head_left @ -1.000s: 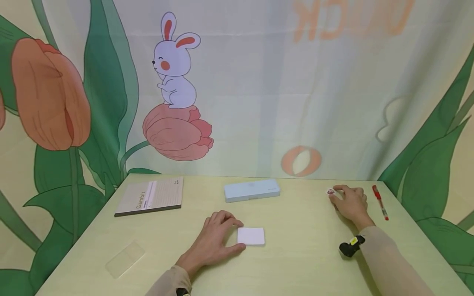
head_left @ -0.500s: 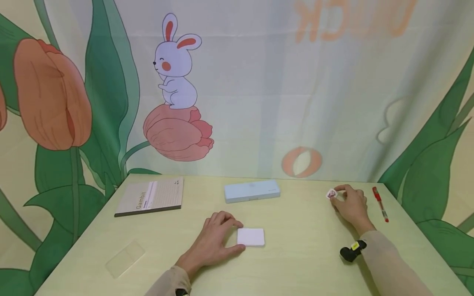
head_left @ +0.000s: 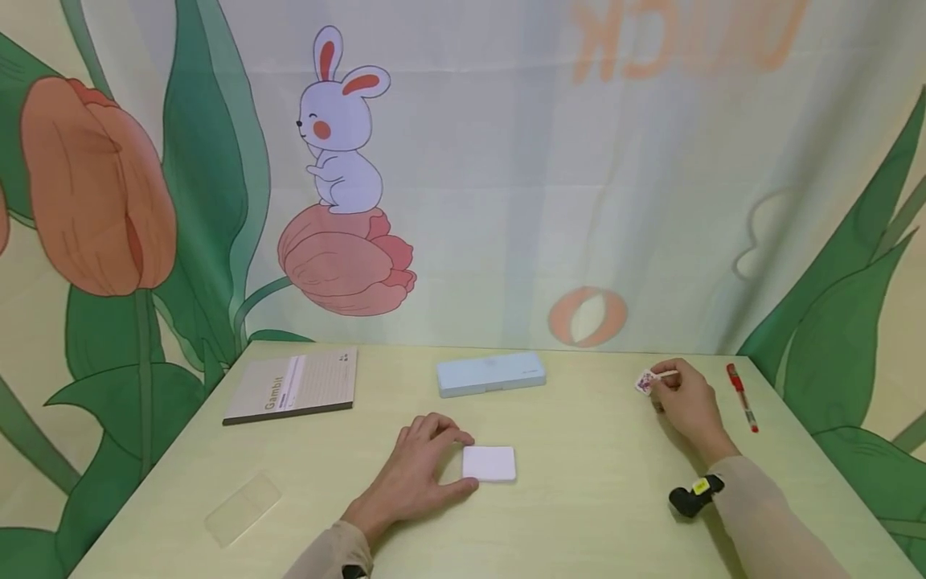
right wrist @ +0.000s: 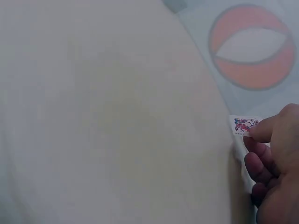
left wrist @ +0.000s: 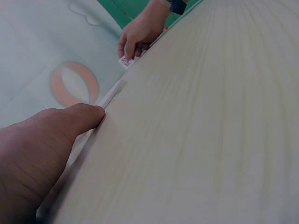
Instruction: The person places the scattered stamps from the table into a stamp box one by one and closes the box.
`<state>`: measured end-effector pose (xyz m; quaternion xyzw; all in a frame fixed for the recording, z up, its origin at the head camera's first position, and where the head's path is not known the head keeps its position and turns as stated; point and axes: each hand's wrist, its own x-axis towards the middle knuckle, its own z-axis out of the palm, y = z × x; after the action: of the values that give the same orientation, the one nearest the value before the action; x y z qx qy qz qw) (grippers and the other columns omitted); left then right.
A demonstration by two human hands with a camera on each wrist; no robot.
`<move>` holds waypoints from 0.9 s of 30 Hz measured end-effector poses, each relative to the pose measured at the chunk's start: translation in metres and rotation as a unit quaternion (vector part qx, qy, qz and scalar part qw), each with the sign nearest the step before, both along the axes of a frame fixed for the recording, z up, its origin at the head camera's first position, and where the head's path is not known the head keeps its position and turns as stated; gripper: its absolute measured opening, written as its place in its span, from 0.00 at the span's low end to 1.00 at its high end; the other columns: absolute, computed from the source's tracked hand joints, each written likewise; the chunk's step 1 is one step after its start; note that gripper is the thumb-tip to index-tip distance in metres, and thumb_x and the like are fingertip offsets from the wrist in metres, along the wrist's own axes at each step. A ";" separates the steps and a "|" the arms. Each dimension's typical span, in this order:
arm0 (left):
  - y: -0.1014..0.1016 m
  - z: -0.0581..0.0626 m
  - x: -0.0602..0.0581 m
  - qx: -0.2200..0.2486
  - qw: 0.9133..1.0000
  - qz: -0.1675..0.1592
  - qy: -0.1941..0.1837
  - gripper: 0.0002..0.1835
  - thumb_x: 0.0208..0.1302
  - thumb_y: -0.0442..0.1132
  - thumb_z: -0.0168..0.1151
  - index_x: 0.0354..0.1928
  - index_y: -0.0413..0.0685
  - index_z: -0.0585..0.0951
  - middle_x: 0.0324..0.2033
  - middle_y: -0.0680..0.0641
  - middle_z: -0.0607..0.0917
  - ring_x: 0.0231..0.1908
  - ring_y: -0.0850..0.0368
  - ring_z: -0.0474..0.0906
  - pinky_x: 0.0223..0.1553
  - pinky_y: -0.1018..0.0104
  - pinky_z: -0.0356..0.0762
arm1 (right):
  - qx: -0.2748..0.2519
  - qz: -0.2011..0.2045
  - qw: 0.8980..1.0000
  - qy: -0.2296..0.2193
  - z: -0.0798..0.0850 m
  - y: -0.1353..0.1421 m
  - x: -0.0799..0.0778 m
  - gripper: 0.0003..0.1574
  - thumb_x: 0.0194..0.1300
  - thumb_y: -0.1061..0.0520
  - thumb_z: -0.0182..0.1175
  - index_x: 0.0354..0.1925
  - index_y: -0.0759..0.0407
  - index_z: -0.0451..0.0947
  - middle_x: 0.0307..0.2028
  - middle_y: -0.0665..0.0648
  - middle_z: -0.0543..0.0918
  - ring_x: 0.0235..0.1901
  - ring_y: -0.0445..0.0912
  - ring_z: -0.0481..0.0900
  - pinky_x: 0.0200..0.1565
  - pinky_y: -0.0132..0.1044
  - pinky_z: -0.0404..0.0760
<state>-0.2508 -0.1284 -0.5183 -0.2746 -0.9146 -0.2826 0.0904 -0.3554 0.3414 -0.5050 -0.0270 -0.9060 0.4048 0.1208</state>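
My left hand (head_left: 415, 470) rests on the table with thumb and forefinger at two corners of a small white rectangular stack (head_left: 489, 464), which looks like a deck of cards. In the left wrist view the thumb (left wrist: 86, 116) lies along the stack's edge. At the back right, my right hand (head_left: 690, 402) pinches a small white card (head_left: 645, 382) between thumb and fingers. A red and blue printed figure shows on the card (right wrist: 244, 125) in the right wrist view; part of it is hidden behind the thumb, and the other fingers are curled below.
A light blue pencil case (head_left: 492, 375) lies at the back middle. To the left are a notebook (head_left: 297, 384) and a clear plastic case (head_left: 243, 509). A red pen (head_left: 742, 398) lies right of my right hand. A printed curtain (head_left: 477, 177) hangs behind the table.
The card in my right hand has turned, showing first more of its printed face, then a white edge behind the forefinger. My left hand and the stack have stayed put.
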 end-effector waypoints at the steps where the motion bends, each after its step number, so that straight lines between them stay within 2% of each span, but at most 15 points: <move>1: 0.000 0.000 0.000 0.000 1.000 0.000 0.000 0.29 0.65 0.62 0.77 0.64 0.63 0.85 0.62 0.52 0.77 0.64 0.52 0.70 0.64 0.48 0.66 | -0.014 0.002 1.000 -0.002 0.001 0.000 0.001 0.17 0.86 0.59 0.58 0.66 0.62 0.76 0.48 0.65 0.82 0.41 0.54 0.81 0.36 0.36 0.84; 7: 0.001 0.000 0.000 -0.003 1.000 0.000 0.000 0.29 0.65 0.62 0.77 0.64 0.63 0.85 0.62 0.52 0.77 0.64 0.52 0.70 0.64 0.48 0.67 | -0.055 0.019 0.998 0.004 0.009 -0.004 0.006 0.20 0.86 0.55 0.59 0.68 0.61 0.78 0.51 0.66 0.85 0.41 0.53 0.83 0.36 0.36 0.87; 15: 0.000 0.000 0.001 -0.001 1.000 0.000 0.000 0.28 0.65 0.62 0.77 0.64 0.63 0.85 0.62 0.52 0.77 0.64 0.52 0.70 0.63 0.48 0.67 | -0.084 0.033 0.996 0.019 0.030 -0.025 0.016 0.20 0.85 0.54 0.63 0.67 0.61 0.82 0.48 0.65 0.84 0.34 0.45 0.76 0.30 0.33 0.80; 18: -0.001 0.000 0.001 -0.004 1.000 0.000 0.001 0.29 0.65 0.62 0.77 0.64 0.63 0.85 0.62 0.52 0.77 0.64 0.52 0.70 0.63 0.48 0.67 | -0.082 0.047 0.995 0.038 0.036 -0.035 0.020 0.20 0.84 0.54 0.64 0.66 0.62 0.84 0.47 0.64 0.84 0.35 0.42 0.75 0.32 0.31 0.78; 22: -0.001 0.000 0.000 -0.006 1.000 0.000 0.002 0.29 0.65 0.62 0.76 0.65 0.63 0.85 0.62 0.52 0.78 0.63 0.52 0.70 0.62 0.49 0.67 | -0.078 0.066 0.993 0.066 0.045 -0.050 0.026 0.19 0.83 0.54 0.65 0.64 0.62 0.86 0.46 0.63 0.86 0.40 0.42 0.76 0.37 0.30 0.76; 27: 0.000 0.000 -0.001 -0.004 1.000 0.001 0.001 0.29 0.66 0.63 0.76 0.64 0.63 0.85 0.62 0.52 0.77 0.63 0.52 0.70 0.62 0.48 0.67 | -0.087 0.093 0.988 0.090 0.055 -0.069 0.033 0.17 0.82 0.55 0.67 0.62 0.62 0.88 0.45 0.63 0.87 0.40 0.44 0.78 0.38 0.29 0.77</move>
<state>-0.2516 -0.1284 -0.5183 -0.2739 -0.9159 -0.2791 0.0905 -0.3225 0.2725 -0.4501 0.0838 -0.8516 0.4919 0.1603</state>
